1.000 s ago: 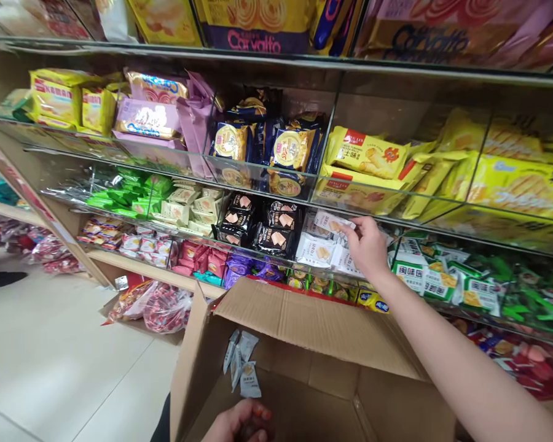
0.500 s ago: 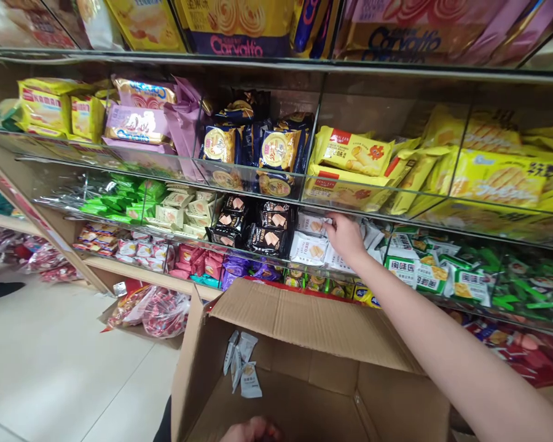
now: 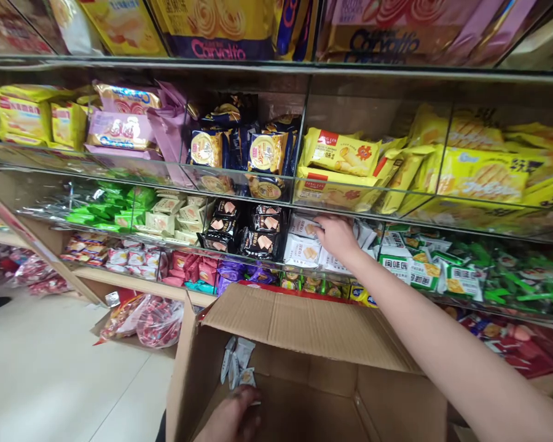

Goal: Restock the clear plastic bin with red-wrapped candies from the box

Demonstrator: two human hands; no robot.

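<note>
My right hand (image 3: 336, 236) reaches into a glass shelf compartment and rests, fingers curled, on white snack packets (image 3: 304, 248) with biscuit pictures. Black packets (image 3: 258, 230) lie just left of it. My left hand (image 3: 233, 417) is down inside an open cardboard box (image 3: 313, 331), fingers bent over small white packets (image 3: 237, 362) at the box's left wall. Whether that hand grips one is hidden.
Glass-fronted shelves (image 3: 304, 202) hold yellow (image 3: 345, 159), blue (image 3: 253, 153) and green (image 3: 498, 276) snack packs above and beside the hand. Red-wrapped sweets in clear bags (image 3: 142, 316) sit on the tiled floor (image 3: 59, 368) left of the box.
My right hand has moved left and deeper among the white packets. My left hand has risen into the box toward the small packets. The view has shifted left.
</note>
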